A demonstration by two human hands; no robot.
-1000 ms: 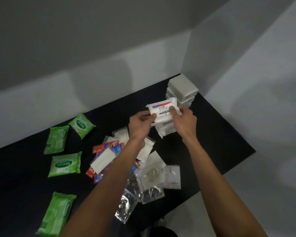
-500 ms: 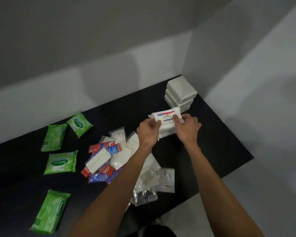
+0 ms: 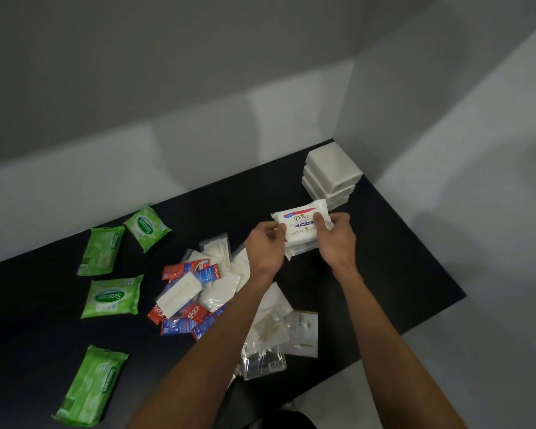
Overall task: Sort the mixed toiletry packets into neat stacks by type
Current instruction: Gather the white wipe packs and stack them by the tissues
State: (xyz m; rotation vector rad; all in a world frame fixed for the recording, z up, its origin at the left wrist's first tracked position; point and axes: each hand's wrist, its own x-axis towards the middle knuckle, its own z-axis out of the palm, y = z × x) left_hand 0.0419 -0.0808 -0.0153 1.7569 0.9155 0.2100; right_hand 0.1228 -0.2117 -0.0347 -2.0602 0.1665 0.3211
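— Pinching Dove packet [image 3: 300, 222] by both short ends: left hand [image 3: 266, 246] curled on one end, right hand [image 3: 334, 239] curled on the other. On or just above a low pile of white packets [image 3: 297, 247], contact unclear, toward the desk's [image 3: 399, 258] far right corner, just in front of the stack of white blocks [image 3: 333, 174].
— Risks?
— Judged: setting down skewed, then sliding off the pile; puffy wrap, slick film, uneven base. Also nudging the stack of white blocks with right knuckles on release. Possibly mixing types if lower packets of another kind; cannot tell, labels hidden.
— Look of the packet?
— White, pillow-shaped, label up, blue script name, red band along top, dark strip reading "Fresh Red", crimped ends. Unsorted yet: Colgate sachets [image 3: 209, 272] and clear sachets [image 3: 262, 362] mid-desk, green Sanicare packs [image 3: 112, 297] scattered toward left edge.
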